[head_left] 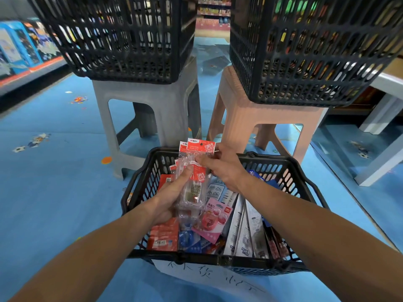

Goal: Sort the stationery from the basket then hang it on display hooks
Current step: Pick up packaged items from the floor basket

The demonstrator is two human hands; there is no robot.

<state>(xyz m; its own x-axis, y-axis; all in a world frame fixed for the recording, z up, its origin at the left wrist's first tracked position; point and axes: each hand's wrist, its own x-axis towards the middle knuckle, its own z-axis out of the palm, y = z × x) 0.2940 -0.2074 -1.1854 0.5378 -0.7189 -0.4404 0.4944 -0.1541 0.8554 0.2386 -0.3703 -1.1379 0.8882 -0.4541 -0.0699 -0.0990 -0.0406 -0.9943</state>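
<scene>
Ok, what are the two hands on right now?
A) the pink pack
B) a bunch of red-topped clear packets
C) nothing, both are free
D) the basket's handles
B: the left hand grips the lower end of the red-topped clear packets and the right hand pinches them nearer the top, above the basket; the pink pack lies untouched inside it.

The basket (148, 184) is black lattice, like the left crate (122, 40) and right crate (316, 51). The packets (197, 147) are clear with red-and-white headers, and the pink packet (214, 216) lies beneath. The grey stool (152, 99) stands beside the salmon-pink stool (261, 118). The floor (54, 182) is blue with small scattered motifs, possibly footballs.
</scene>
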